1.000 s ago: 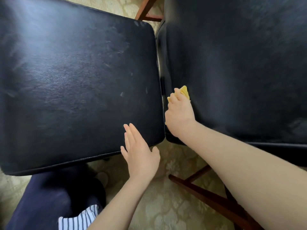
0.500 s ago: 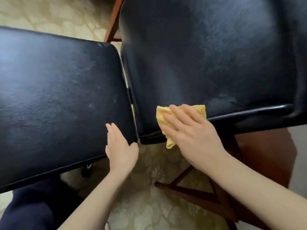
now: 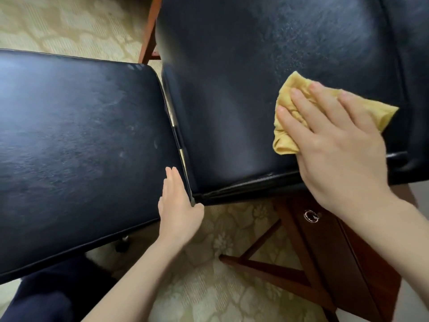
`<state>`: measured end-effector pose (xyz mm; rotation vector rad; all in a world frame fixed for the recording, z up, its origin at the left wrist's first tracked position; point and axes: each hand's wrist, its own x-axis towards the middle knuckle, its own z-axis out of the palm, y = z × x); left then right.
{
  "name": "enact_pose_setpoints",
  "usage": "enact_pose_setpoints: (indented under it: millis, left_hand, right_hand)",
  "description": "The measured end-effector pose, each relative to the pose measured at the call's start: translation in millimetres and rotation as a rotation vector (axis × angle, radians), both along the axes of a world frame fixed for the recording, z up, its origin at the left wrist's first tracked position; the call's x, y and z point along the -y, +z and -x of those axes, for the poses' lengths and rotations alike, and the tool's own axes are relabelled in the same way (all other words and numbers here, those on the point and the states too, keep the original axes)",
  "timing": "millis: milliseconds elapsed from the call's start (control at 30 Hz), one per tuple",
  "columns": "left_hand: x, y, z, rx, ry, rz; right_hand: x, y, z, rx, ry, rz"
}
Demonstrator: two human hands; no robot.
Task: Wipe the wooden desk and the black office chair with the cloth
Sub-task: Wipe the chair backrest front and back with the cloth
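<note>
The right hand lies flat with its fingers straight and spread, pressing a crumpled yellow cloth against the smooth black leather padded panel of the office chair. The cloth sits at about 2 o'clock in the view, near the panel's lower edge, and its corners stick out beyond the fingers toward 11 and 3 o'clock.

The left hand is near the centre, slightly toward 6 o'clock. It is open, with its fingers together, and rests on the corner of the second flat black leather cushion, which fills the 9 o'clock side. A narrow gap separates the two black pads.

Under the right forearm, at 4 to 5 o'clock, stands a reddish-brown wooden desk front with a small metal ring pull. A cream patterned carpet covers the floor, and a dark navy trouser leg shows at 7 o'clock.
</note>
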<state>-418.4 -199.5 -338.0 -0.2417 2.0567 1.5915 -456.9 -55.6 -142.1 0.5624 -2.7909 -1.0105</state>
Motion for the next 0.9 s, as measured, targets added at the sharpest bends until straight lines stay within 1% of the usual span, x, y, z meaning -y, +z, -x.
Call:
enact_pose_setpoints:
  millis: [100, 167, 300, 333, 367, 400, 467, 533, 633, 700, 800, 900]
  left_hand:
    - [8, -13, 8, 0.060, -0.017, -0.002]
    - [15, -24, 17, 0.100, -0.009, 0.014]
    - [28, -37, 36, 0.114, -0.021, 0.041]
    - [33, -41, 42, 0.120, -0.024, 0.043]
    - [36, -44, 49, 0.124, -0.026, 0.043]
    - [38, -44, 55, 0.124, -0.033, 0.043]
    - [44, -51, 72, 0.123, -0.042, 0.045]
    - [50, -56, 89, 0.123, -0.050, 0.049]
    - [58, -62, 110, 0.124, -0.065, 0.053]
    - [64, -66, 120, 0.128, -0.072, 0.048]
    - [75, -71, 131, 0.140, -0.089, 0.034]
    - [88, -77, 137, 0.144, -0.107, 0.019]
  right_hand:
    - [13, -34, 14, 0.077, 0.033, -0.022]
    - [23, -62, 26, 0.142, 0.036, -0.002]
    - [40, -107, 55, 0.283, 0.021, 0.017]
    - [49, -117, 66, 0.316, 0.018, -0.005]
    - [57, -126, 78, 0.360, 0.006, -0.073]
    - [65, -133, 88, 0.419, 0.000, -0.152]
    - [76, -151, 116, 0.557, 0.004, -0.217]
    - [86, -165, 145, 0.615, 0.006, -0.297]
    - [97, -185, 185, 0.628, 0.029, -0.408]
    - [106, -193, 211, 0.597, 0.051, -0.465]
    - [117, -199, 257, 0.523, 0.078, -0.534]
    - [124, -210, 298, 0.356, 0.102, -0.606]
